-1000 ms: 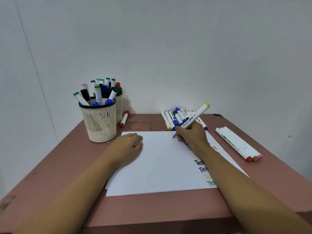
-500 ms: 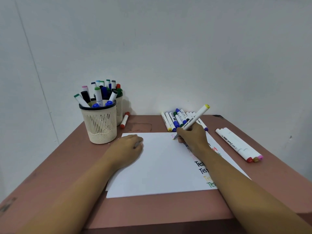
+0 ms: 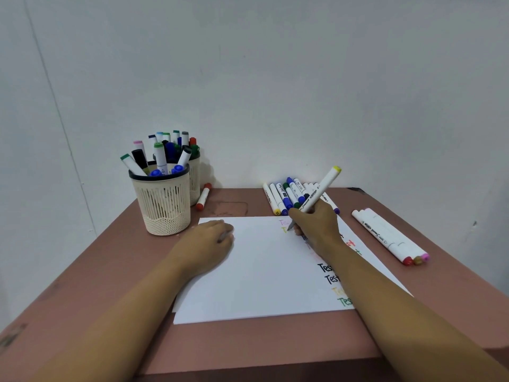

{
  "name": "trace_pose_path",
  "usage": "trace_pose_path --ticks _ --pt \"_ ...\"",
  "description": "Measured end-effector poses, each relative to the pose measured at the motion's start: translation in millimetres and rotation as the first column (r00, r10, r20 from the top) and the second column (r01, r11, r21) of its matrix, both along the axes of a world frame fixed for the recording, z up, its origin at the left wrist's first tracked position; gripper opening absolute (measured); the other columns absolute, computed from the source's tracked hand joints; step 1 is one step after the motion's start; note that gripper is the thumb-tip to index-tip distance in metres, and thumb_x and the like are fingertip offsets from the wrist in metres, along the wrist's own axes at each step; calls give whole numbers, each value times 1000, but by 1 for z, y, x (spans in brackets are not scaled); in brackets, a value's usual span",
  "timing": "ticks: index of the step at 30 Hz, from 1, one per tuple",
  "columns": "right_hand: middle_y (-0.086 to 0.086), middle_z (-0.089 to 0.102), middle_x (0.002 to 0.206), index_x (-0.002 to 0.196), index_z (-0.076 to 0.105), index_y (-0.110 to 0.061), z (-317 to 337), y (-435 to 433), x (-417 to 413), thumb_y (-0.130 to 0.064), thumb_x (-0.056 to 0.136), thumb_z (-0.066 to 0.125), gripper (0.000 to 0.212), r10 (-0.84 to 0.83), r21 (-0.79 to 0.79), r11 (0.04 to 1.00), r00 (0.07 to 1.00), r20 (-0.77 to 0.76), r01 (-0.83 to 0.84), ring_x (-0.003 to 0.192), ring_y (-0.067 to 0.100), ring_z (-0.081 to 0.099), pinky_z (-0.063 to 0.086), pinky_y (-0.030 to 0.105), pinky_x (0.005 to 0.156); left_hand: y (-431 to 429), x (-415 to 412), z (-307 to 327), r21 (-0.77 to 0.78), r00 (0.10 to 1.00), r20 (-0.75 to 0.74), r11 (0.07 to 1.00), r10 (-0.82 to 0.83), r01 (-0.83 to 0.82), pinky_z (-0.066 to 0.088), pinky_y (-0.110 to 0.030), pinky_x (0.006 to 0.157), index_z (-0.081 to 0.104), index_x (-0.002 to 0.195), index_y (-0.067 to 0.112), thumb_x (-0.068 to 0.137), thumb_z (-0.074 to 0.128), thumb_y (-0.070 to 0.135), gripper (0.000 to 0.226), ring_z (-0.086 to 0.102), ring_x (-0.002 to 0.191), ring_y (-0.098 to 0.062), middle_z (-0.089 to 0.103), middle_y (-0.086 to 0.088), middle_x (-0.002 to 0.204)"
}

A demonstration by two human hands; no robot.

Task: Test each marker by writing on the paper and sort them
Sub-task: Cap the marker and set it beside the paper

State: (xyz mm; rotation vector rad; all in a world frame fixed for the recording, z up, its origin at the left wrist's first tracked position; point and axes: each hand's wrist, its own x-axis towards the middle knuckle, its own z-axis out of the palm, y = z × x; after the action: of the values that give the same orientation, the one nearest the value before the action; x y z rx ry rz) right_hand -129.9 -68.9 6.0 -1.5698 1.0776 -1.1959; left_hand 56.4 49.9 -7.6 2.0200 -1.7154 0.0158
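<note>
Marker (image 3: 319, 193) tip touches paper (image 3: 261, 271), gripped by right hand (image 3: 316, 227); left hand (image 3: 203, 244) lies on paper, hold unclear.

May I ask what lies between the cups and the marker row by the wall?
Head view: one red-capped marker lies beside the cups; the table from there to the marker row is bare.

Plain indoor room: brown table (image 3: 248, 348) against bare white wall (image 3: 275, 78).

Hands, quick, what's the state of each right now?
Left hand: resting on the paper, fingers curled round a small grey piece, maybe a cap.
Right hand: grips the marker, tip on paper.
</note>
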Motion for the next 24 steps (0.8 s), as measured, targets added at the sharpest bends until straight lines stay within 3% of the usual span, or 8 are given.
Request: trace_pose_path --ticks 7,13,21,24 --pt "17 61 68 77 54 -4 0 -1 0 -3 82 65 12 18 1 1000 1000 17 -18 45 15 51 47 25 46 1 -1 2 9 1000 11 1000 1 -2 39 -27 92 59 119 18 98 41 29 30 52 110 -15 58 5 120" --pt "10 56 68 75 51 -10 -1 -3 -1 -8 82 66 17 -45 -22 999 999 8 45 42 8 49 38 19 40 1 0 2 12 1000 2 1000 2 -2 39 -27 92 59 119 18 98 41 30 30 52 108 -15 58 5 119" --pt "18 62 68 87 55 0 0 -2 -1 -5 81 65 13 -32 -9 999 999 7 32 34 4 48 42 19 40 0 0 0 11 1000 0 1000 -3 3 37 -25 94 56 125 21 98 42 30 32 50 113 -12 56 8 125" --pt "11 57 63 86 54 -1 2 -1 -1 -4 81 65 13 -34 -11 999 999 -4 34 32 2 47 40 16 37 -1 1 0 14 1000 3 1000 -4 4 37 -25 93 56 125 21 98 42 30 32 51 112 -14 56 7 125"
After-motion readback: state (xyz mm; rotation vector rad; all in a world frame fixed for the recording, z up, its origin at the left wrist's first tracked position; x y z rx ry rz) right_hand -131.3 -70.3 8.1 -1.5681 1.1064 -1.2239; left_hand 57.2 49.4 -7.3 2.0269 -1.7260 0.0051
